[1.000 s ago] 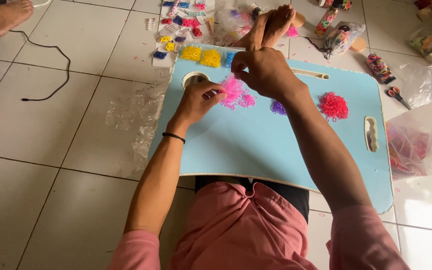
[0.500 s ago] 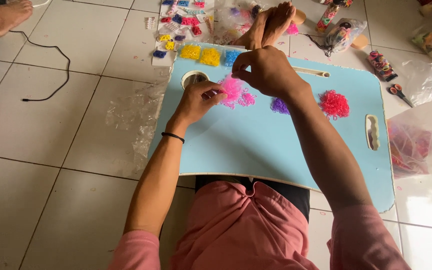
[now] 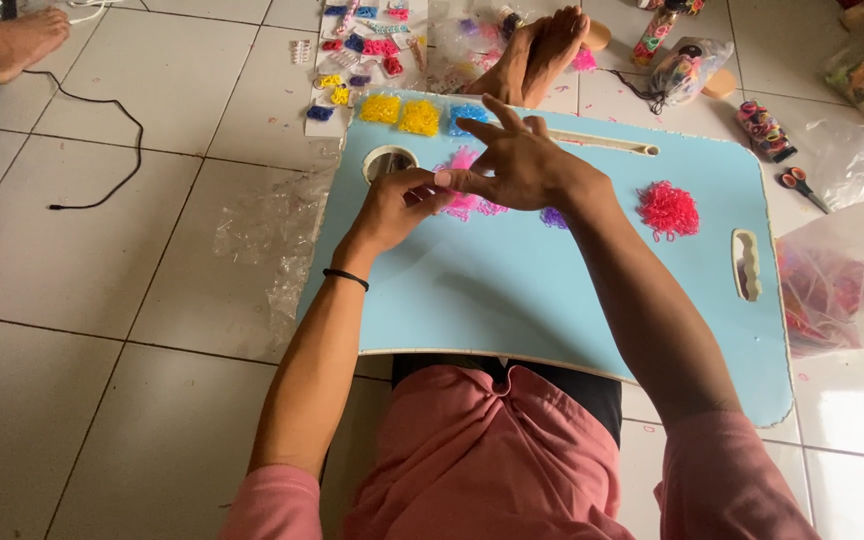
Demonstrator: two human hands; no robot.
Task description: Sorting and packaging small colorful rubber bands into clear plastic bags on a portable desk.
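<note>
A light blue lap tray (image 3: 552,300) lies across my legs. My left hand (image 3: 392,205) rests on it beside a round hole (image 3: 389,160), fingertips pinched together at the edge of a pile of pink rubber bands (image 3: 464,203). My right hand (image 3: 527,165) hovers just above the same pile with its fingers spread, and its thumb tip meets my left fingertips. What lies between the fingertips is too small to see. A small purple pile (image 3: 553,217) and a bigger red pile (image 3: 667,210) lie to the right.
Yellow piles (image 3: 400,112) and a blue pile (image 3: 467,115) line the tray's far edge. My feet (image 3: 542,50) are beyond it. Clear plastic (image 3: 272,230) and a black cable (image 3: 102,150) lie left; scissors (image 3: 802,185) and a bag of bands (image 3: 842,290) lie right. Another person's foot (image 3: 12,40) is top left.
My right hand has come down from above the tray's far edge and spread its fingers over the pink pile. My left hand stayed at the pile.
</note>
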